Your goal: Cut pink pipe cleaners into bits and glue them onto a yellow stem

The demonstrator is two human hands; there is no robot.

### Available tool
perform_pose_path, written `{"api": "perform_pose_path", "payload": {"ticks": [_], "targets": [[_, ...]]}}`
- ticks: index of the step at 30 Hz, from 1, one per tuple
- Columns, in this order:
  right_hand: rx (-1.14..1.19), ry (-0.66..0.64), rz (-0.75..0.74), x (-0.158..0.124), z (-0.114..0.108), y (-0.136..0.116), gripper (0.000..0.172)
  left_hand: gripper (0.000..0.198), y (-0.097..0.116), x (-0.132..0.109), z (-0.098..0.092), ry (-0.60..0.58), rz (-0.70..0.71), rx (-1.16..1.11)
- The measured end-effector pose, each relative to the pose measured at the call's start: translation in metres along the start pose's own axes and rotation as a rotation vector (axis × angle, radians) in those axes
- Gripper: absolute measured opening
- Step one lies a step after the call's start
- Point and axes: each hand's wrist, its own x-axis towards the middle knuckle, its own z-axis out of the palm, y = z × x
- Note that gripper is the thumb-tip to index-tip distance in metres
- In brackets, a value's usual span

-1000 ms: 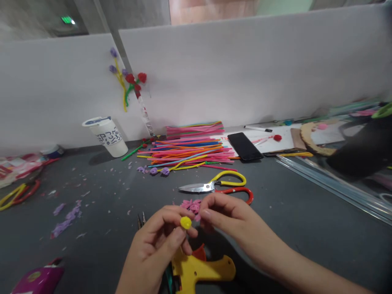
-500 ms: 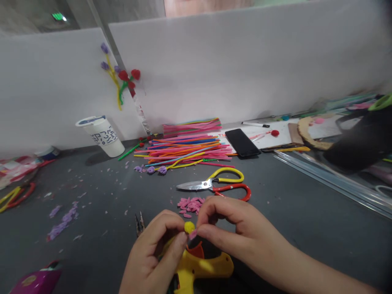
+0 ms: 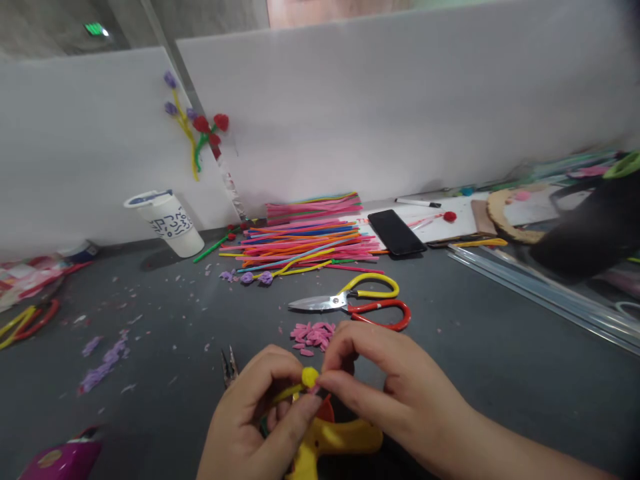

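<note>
My left hand is closed around a yellow pipe-cleaner stem that ends in a fuzzy yellow ball. Thumb and forefinger of my right hand pinch a small pink pipe-cleaner piece, mostly hidden, against the underside of the ball. Beneath both hands lies a yellow glue gun, partly covered by them. Just beyond the fingers is a pile of pink pieces. Scissors with one yellow and one red handle rest behind that pile.
Pliers poke out left of my left hand. Farther back are many coloured pipe cleaners, a phone and a white cup. Clear sticks lie at right, purple scraps at left. White panels close off the back.
My left thumb has shifted right, closer to the pink piece, and more of the yellow stem shows. My right fingertips have pressed in against the yellow ball.
</note>
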Motion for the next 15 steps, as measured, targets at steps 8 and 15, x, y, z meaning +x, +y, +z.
{"api": "perform_pose_path", "payload": {"ticks": [8,15], "targets": [[-0.036,0.083,-0.162,-0.0054,-0.0024,-0.0074,0.004,0.010,0.0002,0.0014,-0.0046,0.008,0.069,0.036],[-0.097,0.057,-0.211,-0.0046,-0.0025,-0.0064,0.006,0.011,0.0014,-0.0027,0.0007,0.100,0.092,0.020]]}}
